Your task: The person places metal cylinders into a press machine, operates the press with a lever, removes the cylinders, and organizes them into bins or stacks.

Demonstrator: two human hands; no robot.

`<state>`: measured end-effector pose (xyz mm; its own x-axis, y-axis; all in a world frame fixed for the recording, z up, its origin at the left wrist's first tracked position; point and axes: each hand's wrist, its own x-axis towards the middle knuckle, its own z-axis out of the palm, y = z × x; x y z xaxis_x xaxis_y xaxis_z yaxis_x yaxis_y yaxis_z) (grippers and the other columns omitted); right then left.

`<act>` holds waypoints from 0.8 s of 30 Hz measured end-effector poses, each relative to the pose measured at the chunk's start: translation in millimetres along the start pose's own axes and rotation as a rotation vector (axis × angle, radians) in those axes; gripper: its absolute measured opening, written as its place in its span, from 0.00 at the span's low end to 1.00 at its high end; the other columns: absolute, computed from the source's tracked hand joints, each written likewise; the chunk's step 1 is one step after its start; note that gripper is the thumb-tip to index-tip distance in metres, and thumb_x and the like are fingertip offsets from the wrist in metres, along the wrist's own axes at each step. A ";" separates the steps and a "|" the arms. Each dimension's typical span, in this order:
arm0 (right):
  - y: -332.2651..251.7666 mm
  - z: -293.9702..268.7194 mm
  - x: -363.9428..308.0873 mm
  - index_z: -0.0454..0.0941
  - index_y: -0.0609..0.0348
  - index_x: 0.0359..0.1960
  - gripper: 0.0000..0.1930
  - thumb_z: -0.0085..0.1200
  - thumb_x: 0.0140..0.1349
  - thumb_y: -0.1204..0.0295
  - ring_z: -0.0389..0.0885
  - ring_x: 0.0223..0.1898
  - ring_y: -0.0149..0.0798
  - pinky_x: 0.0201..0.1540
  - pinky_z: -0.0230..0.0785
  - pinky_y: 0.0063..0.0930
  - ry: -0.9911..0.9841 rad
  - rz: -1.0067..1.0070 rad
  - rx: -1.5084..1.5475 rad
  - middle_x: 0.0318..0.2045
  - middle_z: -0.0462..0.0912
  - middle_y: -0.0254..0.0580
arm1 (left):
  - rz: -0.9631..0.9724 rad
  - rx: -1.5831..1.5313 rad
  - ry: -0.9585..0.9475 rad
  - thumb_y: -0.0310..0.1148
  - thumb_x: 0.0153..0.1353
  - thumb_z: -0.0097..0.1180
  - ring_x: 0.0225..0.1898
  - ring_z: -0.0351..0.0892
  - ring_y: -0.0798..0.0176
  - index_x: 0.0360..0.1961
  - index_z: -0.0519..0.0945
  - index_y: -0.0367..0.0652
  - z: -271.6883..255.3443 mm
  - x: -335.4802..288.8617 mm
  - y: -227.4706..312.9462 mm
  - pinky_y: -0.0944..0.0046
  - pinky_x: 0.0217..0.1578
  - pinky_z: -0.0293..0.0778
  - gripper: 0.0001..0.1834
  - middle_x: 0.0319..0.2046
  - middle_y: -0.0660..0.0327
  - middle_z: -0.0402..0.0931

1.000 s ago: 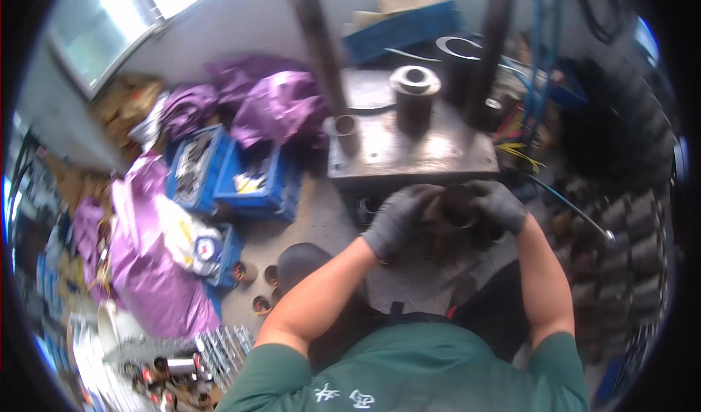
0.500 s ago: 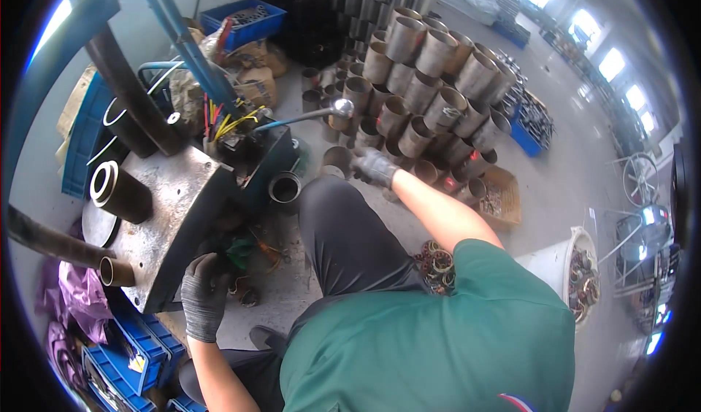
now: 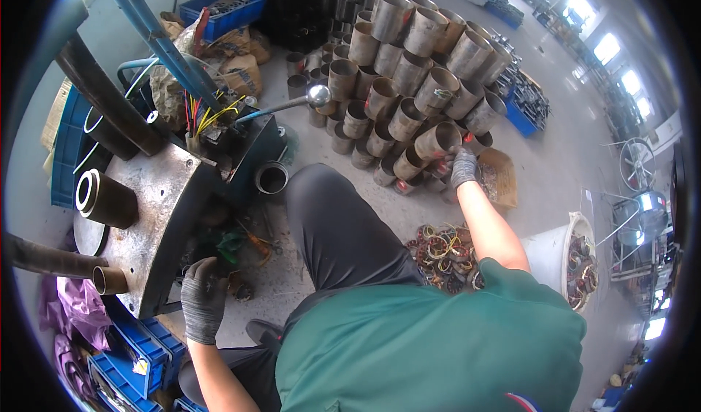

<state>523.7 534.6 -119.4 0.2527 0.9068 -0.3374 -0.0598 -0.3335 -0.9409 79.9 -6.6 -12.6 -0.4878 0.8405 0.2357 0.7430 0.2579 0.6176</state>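
Observation:
My right hand [image 3: 464, 167], in a grey knit glove, reaches to the near right side of a stack of metal cylinders. Its fingers close on the rim of a tilted, open-ended metal cylinder [image 3: 438, 141]; part of the grip is hidden. My left hand [image 3: 203, 302], gloved alike, hangs by the near edge of a worn steel machine table [image 3: 164, 193]. Its fingers are curled, and their inner side is hidden. On that table are a dark sleeve with a pale ring [image 3: 108, 197] and a short brownish tube [image 3: 109, 280].
A ball-ended lever [image 3: 318, 95] sticks out from the machine toward the stack. An open dark cylinder [image 3: 272, 178] stands before my knee. Wire coils [image 3: 443, 255] lie on the floor, beside a white bucket [image 3: 556, 255] of more coils. A cardboard box [image 3: 504, 182] sits past my right hand.
My right hand has swung right, from near the lever to the stack's right side. The cylinder beside it earlier no longer stands at that spot. My left hand has barely moved.

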 end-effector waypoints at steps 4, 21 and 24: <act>0.6 5.8 20.3 0.80 0.54 0.30 0.09 0.56 0.68 0.66 0.68 0.10 0.33 0.13 0.65 0.32 0.018 0.122 0.016 0.18 0.81 0.35 | -0.029 0.008 -0.014 0.20 0.54 0.70 0.52 0.84 0.45 0.55 0.82 0.41 3.8 3.7 -0.9 0.54 0.53 0.82 0.25 0.53 0.49 0.82; 47.6 118.1 -87.3 0.78 0.47 0.54 0.11 0.55 0.74 0.63 0.73 0.22 0.31 0.21 0.64 0.24 -0.689 0.104 0.070 0.32 0.80 0.36 | 0.032 0.101 -0.048 0.28 0.50 0.70 0.54 0.83 0.41 0.57 0.82 0.44 -24.6 14.2 -1.2 0.47 0.56 0.79 0.29 0.55 0.49 0.82; -14.4 185.4 -205.2 0.77 0.53 0.59 0.13 0.55 0.75 0.72 0.76 0.30 0.26 0.32 0.71 0.19 -1.024 -0.313 0.010 0.36 0.80 0.33 | 0.061 0.122 0.045 0.32 0.56 0.69 0.52 0.83 0.43 0.55 0.83 0.45 -30.7 15.3 -5.9 0.47 0.55 0.78 0.23 0.52 0.52 0.83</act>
<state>293.6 401.1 -42.2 -0.6723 0.7379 0.0590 -0.1422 -0.0505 -0.9885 53.9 -9.9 10.4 -0.4577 0.8350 0.3054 0.8211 0.2652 0.5054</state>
